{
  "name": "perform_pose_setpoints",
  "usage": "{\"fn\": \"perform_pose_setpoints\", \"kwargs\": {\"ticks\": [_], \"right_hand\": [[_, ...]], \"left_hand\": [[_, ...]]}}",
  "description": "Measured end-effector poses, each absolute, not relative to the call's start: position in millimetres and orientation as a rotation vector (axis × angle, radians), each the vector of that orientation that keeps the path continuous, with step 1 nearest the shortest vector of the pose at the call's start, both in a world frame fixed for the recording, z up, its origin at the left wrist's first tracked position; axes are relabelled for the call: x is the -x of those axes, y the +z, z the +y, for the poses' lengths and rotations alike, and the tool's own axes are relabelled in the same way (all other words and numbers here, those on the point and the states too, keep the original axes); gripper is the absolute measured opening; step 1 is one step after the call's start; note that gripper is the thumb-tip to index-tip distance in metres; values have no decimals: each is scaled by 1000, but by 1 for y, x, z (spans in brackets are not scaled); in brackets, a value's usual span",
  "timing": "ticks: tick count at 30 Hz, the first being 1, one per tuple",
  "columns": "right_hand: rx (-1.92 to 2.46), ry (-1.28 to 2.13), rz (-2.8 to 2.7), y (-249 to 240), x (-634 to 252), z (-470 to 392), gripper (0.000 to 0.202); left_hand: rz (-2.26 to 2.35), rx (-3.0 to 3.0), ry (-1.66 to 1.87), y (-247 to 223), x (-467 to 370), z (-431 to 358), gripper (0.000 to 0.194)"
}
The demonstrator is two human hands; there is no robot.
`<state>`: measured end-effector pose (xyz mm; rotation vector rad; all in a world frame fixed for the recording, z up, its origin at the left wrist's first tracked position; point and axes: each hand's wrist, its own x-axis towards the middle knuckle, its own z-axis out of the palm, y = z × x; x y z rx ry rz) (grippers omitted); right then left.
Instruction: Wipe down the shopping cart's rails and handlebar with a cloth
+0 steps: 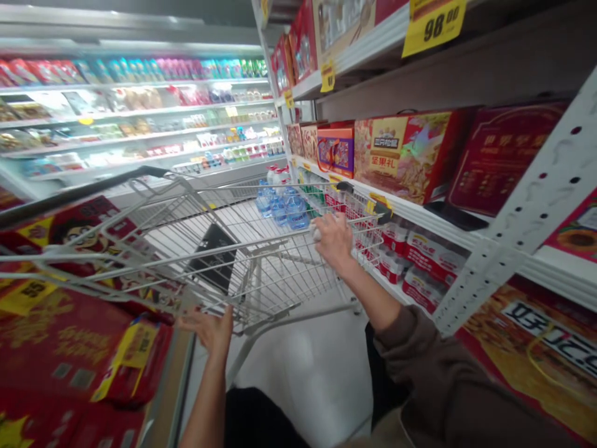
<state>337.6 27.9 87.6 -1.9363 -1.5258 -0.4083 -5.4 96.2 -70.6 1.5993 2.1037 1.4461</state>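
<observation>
A metal wire shopping cart [280, 240] stands across the aisle in front of me, its dark handle bar [79, 194] toward the left. My right hand [333, 241] is closed around the cart's near top rail, close to its right end. Something small and whitish shows at those fingers, too unclear to name. Lower and to the left, my left hand [209, 330] has its fingers apart beside the cart's wire side; it holds nothing, and whether it touches the wires is unclear. A flat black item [214, 256] shows through the wires, apparently in the cart.
Shelves with boxed nuts [401, 152] and shrink-wrapped bottles [426, 255] line the right side. Red gift boxes [69, 336] are stacked at left. Large blue-tinted water bottles [291, 208] stand on the floor beyond the cart. A lit refrigerated case [140, 115] spans the back.
</observation>
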Motion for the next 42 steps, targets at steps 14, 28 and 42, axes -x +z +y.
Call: {"fn": "perform_pose_setpoints", "kwargs": {"ticks": [14, 28, 42], "right_hand": [[1885, -431, -1599, 94, -311, 32, 30], [1696, -299, -2098, -8, -374, -71, 53], [2566, -1115, -747, 12, -632, -285, 49]], "left_hand": [[2108, -1636, 1752, -65, -36, 88, 83], [851, -1509, 1031, -44, -241, -11, 62], [555, -1665, 367, -78, -306, -67, 71]]}}
